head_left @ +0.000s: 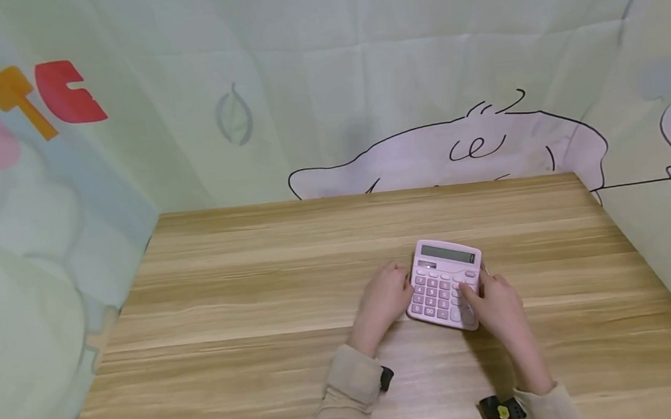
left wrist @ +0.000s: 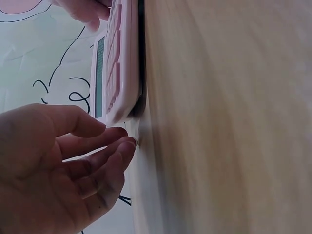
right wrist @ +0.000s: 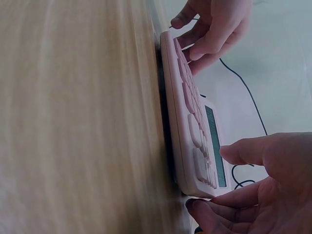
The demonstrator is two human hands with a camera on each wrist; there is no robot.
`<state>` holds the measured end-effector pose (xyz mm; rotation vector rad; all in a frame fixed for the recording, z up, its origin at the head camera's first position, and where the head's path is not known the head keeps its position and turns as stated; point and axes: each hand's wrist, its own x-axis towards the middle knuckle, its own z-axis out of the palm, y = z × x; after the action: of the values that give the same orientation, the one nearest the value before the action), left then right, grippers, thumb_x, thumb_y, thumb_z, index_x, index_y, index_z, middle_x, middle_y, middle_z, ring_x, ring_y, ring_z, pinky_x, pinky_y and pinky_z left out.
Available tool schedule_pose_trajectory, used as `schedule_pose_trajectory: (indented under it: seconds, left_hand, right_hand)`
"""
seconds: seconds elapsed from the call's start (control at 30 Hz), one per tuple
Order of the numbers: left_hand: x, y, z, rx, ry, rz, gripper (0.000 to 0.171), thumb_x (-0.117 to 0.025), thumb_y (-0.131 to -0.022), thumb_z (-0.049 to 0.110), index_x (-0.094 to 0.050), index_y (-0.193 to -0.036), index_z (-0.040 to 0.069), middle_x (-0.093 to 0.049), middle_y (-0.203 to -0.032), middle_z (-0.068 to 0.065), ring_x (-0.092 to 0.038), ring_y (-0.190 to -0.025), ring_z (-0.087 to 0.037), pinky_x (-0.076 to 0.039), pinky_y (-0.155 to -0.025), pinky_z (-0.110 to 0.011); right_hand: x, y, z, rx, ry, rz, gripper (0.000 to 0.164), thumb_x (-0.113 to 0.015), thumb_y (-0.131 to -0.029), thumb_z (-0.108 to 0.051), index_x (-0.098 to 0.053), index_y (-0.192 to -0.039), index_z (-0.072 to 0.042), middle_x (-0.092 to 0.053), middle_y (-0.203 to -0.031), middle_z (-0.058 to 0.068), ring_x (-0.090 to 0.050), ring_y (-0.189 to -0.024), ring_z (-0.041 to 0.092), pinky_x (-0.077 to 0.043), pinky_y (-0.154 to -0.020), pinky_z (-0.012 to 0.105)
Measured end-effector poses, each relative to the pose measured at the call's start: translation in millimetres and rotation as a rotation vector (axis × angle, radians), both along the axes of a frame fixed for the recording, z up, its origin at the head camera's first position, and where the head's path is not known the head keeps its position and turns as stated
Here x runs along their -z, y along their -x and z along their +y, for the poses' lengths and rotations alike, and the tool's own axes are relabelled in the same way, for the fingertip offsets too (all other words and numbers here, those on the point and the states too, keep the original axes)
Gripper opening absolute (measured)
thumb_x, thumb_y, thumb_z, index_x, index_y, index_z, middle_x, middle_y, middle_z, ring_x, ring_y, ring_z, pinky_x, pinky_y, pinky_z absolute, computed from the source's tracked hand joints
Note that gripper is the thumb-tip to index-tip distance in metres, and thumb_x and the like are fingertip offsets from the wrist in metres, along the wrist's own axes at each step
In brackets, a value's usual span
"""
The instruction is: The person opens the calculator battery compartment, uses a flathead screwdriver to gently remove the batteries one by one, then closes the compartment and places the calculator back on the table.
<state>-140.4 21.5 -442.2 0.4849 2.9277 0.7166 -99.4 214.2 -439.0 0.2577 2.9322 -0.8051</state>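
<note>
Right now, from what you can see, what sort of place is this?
Probably an indoor tabletop set up for recording or demonstration, though the room beyond is hidden: creased, cartoon-printed cloth surrounds a wood-grain table, and a pink calculator lies on it.

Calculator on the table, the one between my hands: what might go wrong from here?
First, the right hand's thumb is over the keys, so lowering it might press one by accident. Second, the left hand is loosely curved beside the calculator rather than wrapped around it, so lifting now could let that side sag. Third, with hands at both sides, an uneven push might slide or turn it on the table.
</note>
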Motion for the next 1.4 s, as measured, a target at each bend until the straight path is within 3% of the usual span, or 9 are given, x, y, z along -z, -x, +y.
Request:
schedule_pose_trajectory:
  seconds: [0.23, 0.47, 0.83, 1.4]
  left_hand:
    - [0.4, 1.1, 4, -0.002, -0.008, -0.028, 0.023, -0.06, -0.087, 0.011, -0.07, -0.106, 0.004, -0.065, -0.104, -0.01, -0.064, -0.093, -0.023, -0.053, -0.083, -0.036]
    - [1.5, 1.2, 9, -0.036, -0.012, -0.087, 0.033, -0.056, -0.087, 0.008, -0.065, -0.118, 0.002, -0.063, -0.113, -0.012, -0.062, -0.102, -0.025, -0.051, -0.091, -0.038]
    - [2.4, 0.6, 15, -0.074, -0.067, -0.115, 0.034, -0.054, -0.083, -0.001, -0.066, -0.114, 0.001, -0.065, -0.107, -0.012, -0.062, -0.097, -0.024, -0.051, -0.09, -0.037]
    - [1.7, 1.0, 17, -0.065, -0.099, -0.109, 0.039, -0.057, -0.077, -0.003, -0.063, -0.116, -0.001, -0.065, -0.108, -0.016, -0.062, -0.1, -0.028, -0.05, -0.093, -0.039]
  right_hand:
    - [1.6, 0.6, 1, -0.002, 0.011, 0.016, 0.045, -0.057, -0.093, -0.03, -0.057, -0.116, 0.009, -0.059, -0.088, 0.021, -0.051, -0.076, 0.028, -0.039, -0.061, 0.037]
    - [1.4, 1.9, 1, 0.0, 0.04, -0.004, 0.048, -0.055, -0.093, -0.03, -0.054, -0.121, 0.009, -0.061, -0.092, 0.021, -0.051, -0.079, 0.028, -0.041, -0.063, 0.037]
    - [3.8, 2.2, 1, 0.01, 0.043, 0.003, 0.051, -0.055, -0.092, -0.027, -0.051, -0.124, 0.012, -0.062, -0.095, 0.025, -0.055, -0.081, 0.03, -0.046, -0.069, 0.046]
    - [3.1, 3.9, 1, 0.033, 0.081, -0.049, 0.06, -0.054, -0.094, -0.03, -0.042, -0.135, 0.013, -0.058, -0.117, 0.034, -0.055, -0.092, 0.034, -0.048, -0.083, 0.051]
